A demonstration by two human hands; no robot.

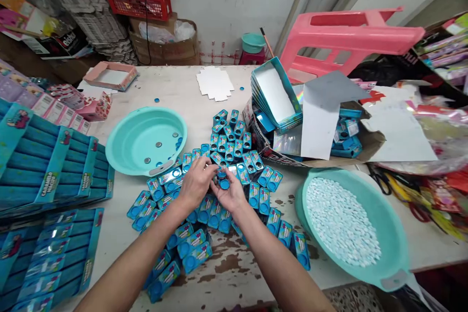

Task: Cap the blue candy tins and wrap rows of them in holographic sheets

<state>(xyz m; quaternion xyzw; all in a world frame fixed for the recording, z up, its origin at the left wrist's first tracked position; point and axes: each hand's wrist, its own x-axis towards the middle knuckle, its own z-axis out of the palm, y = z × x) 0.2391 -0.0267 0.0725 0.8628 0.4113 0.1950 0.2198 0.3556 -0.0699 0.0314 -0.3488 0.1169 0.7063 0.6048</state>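
My left hand [195, 183] is closed in a pinch, its fingertips on a small round blue cap [221, 174]. My right hand [233, 195] is turned palm up beside it, fingers curled around round blue caps [224, 184]. Both hands meet over a spread of small blue boxes [215, 212] with printed labels. Many boxes near the front have a round blue cap on top. Farther back, a standing group of boxes [229, 148] shows dark round openings. The left fingers partly hide what lies between the hands.
A turquoise basin [120, 131] at left holds a few loose caps. Another basin [398, 239] at right holds pale tablets [340, 219]. Blue display trays [44, 156] stand far left. A carton [270, 156], stacked trays [278, 92] and a pink stool [351, 34] are at back right.
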